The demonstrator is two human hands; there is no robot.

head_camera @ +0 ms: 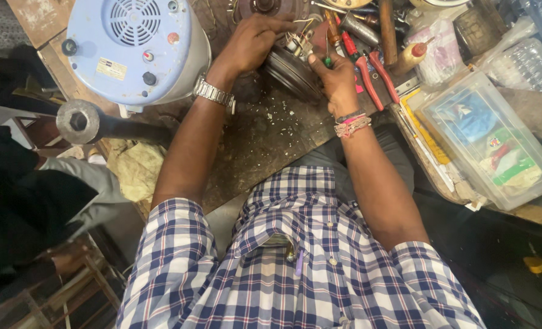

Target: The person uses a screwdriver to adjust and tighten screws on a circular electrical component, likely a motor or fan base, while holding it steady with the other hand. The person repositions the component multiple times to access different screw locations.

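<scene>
Both arms reach forward over the dark, grimy surface (265, 140), elbows bent out a bit. The left hand (253, 39), metal watch (213, 92) on the wrist, lies palm-down over the top of a round dark motor part (292, 72), fingers curled onto the wiring end, so that grip is clamped on the part. The right hand (338, 76), with thread bands on the wrist, pinches a small green-handled tool (328, 61) against the same part's edge. The part sits toward the far middle of the surface, right between the hands.

Pretty crowded around it: a big pale blue motor housing (134, 49) just left of the left forearm, red-handled pliers (368, 73) and screwdrivers just right of the right hand, and a clear plastic box (493, 140) further right. White flecks litter the surface near the wrists.
</scene>
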